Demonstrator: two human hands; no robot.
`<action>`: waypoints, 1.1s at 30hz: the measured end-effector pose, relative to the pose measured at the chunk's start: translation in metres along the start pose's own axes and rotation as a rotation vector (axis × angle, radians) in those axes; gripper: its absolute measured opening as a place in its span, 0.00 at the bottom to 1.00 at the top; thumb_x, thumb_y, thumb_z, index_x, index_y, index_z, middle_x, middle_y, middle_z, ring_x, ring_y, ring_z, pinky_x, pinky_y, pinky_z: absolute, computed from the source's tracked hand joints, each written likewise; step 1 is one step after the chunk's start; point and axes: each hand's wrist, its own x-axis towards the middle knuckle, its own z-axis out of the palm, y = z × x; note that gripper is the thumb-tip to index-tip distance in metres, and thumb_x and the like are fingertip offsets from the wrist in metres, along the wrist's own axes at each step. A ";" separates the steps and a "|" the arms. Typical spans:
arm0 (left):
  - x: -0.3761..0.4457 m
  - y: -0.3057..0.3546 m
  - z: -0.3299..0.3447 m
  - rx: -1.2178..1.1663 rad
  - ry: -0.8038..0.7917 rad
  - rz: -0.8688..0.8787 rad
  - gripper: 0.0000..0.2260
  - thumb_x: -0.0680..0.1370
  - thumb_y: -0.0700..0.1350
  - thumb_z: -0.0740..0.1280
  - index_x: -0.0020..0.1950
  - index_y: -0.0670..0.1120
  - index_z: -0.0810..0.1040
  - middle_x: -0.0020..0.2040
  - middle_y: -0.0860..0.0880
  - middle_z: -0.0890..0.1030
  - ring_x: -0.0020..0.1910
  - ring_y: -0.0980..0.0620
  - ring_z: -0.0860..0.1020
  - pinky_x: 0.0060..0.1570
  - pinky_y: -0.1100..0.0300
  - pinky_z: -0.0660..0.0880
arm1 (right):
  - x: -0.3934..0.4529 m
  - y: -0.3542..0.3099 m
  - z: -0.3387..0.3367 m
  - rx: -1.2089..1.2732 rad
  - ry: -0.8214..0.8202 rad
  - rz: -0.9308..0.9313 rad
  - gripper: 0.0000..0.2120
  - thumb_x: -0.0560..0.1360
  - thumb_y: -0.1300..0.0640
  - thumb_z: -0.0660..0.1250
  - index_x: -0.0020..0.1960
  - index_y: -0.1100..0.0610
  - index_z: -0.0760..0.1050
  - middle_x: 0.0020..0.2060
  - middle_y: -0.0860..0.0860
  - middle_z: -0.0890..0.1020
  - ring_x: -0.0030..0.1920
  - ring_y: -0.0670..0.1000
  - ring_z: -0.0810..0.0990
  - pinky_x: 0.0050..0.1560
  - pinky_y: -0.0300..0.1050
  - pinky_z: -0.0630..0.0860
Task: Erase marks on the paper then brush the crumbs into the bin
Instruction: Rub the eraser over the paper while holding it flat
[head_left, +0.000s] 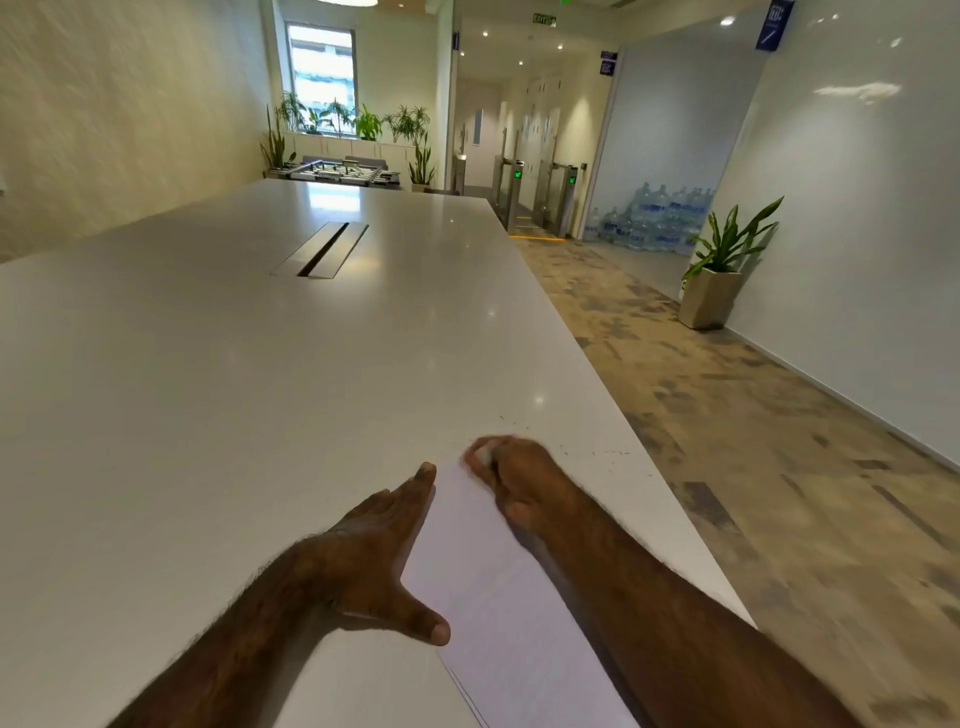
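The left hand is pressing flat, fingers straight, on the paper on the worktop while the right hand is gripping a blurred eraser against the sheet.

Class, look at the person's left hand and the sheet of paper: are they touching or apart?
Touching. The head view shows the left hand lying flat, with fingers and thumb resting on the paper's left edge.

A long white table carries a sheet of paper near its right edge. Dark eraser crumbs lie scattered just beyond the paper — a slotted metal panel sits mid-table.
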 end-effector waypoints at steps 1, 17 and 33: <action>-0.001 0.002 -0.001 0.002 -0.005 -0.004 0.70 0.52 0.82 0.66 0.74 0.56 0.23 0.79 0.59 0.34 0.79 0.53 0.39 0.78 0.47 0.48 | 0.010 0.000 0.000 -0.014 0.105 -0.090 0.07 0.71 0.75 0.58 0.39 0.73 0.74 0.38 0.71 0.77 0.40 0.56 0.74 0.54 0.54 0.78; 0.002 -0.001 -0.004 0.151 -0.058 0.071 0.63 0.55 0.84 0.60 0.77 0.59 0.31 0.76 0.59 0.28 0.74 0.59 0.29 0.76 0.53 0.37 | 0.022 -0.018 -0.080 -0.513 0.613 -0.488 0.09 0.78 0.61 0.60 0.57 0.56 0.74 0.51 0.52 0.78 0.51 0.54 0.78 0.55 0.51 0.77; -0.001 -0.007 -0.002 0.031 -0.005 0.148 0.57 0.56 0.82 0.63 0.77 0.65 0.41 0.76 0.64 0.33 0.72 0.67 0.29 0.75 0.57 0.35 | -0.044 0.021 -0.135 -0.812 0.518 -0.728 0.11 0.76 0.67 0.59 0.47 0.58 0.79 0.44 0.50 0.80 0.44 0.49 0.78 0.41 0.29 0.67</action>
